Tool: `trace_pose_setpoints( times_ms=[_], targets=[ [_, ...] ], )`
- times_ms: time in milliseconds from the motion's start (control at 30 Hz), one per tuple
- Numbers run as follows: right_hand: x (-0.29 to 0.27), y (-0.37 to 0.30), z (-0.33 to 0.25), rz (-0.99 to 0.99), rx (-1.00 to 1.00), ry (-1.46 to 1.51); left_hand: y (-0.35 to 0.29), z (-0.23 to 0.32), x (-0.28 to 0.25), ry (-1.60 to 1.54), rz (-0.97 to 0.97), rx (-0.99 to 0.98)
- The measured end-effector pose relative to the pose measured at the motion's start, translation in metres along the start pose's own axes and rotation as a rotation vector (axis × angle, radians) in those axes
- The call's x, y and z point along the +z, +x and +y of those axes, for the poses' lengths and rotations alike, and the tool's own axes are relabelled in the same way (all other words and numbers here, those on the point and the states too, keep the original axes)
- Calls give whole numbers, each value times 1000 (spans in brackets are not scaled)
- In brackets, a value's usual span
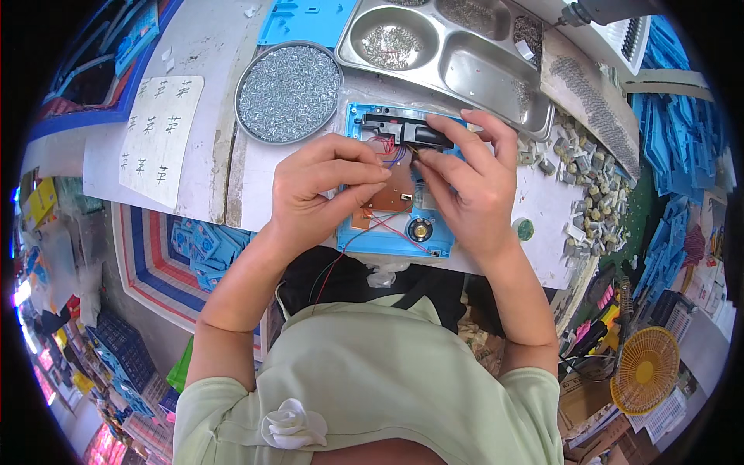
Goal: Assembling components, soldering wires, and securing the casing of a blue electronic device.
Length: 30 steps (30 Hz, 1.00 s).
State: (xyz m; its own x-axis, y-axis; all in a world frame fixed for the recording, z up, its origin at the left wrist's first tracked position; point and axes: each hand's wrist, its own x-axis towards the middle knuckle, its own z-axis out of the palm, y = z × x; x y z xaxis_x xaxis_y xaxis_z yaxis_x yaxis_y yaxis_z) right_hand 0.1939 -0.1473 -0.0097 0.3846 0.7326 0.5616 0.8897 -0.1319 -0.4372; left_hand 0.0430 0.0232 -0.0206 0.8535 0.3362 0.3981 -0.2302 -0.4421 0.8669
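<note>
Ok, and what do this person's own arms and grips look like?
Short, pale green fabric sleeves leave both forearms bare. The matching top has a white, rose-shaped ornament on its left side. The left grip and right grip are gloveless human hands; no watch or bracelet is visible.

A white sheet (153,147) lies at left, a yellow fan (645,370) lower right, a blue crate (122,350) lower left.

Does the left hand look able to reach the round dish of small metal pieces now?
Probably yes: the round dish lies just beyond the left hand, with nothing visible blocking the way, though that hand, pinched over the blue casing, would likely have to leave there.
</note>
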Motion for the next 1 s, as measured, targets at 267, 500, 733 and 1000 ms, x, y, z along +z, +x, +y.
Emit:
trace_pose_setpoints(
  times_ms=[267,500,733,1000],
  targets=[
    [0,8,-8,-12,-82,-50,0,15,3,-7,-75,-28],
    [1,4,3,-43,-101,-57,7,10,-1,96,-62,83],
    [1,-7,5,14,55,58,0,-12,-15,421,220,-45],
    [-3,-22,6,132,201,167,33,60,32,186,-54,79]
  ],
)
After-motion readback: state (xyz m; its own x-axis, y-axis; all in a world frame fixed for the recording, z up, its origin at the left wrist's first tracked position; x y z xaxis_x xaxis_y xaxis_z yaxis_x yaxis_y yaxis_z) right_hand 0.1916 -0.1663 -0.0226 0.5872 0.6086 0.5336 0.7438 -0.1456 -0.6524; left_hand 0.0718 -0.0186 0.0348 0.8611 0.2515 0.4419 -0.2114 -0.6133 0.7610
